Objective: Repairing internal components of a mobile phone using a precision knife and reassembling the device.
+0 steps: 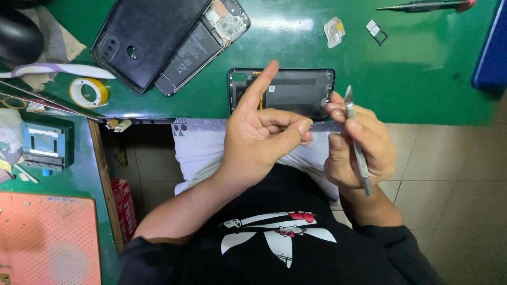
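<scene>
My left hand (264,129) is raised over the table edge, index finger pointing up, thumb and middle finger pinched on a tiny thin part that I cannot identify. My right hand (359,148) holds a slim metal blade tool (356,142) upright, tip near the corner of an opened black phone (288,91). That phone lies face down at the near edge of the green mat (422,79), partly hidden by my left hand.
A second opened phone (203,42) and a detached black back cover (142,39) lie at the far left. A yellow tape roll (90,92), a SIM tray (376,30), a screwdriver (422,6), a teal fixture (46,145) and an orange mat (47,237) are around.
</scene>
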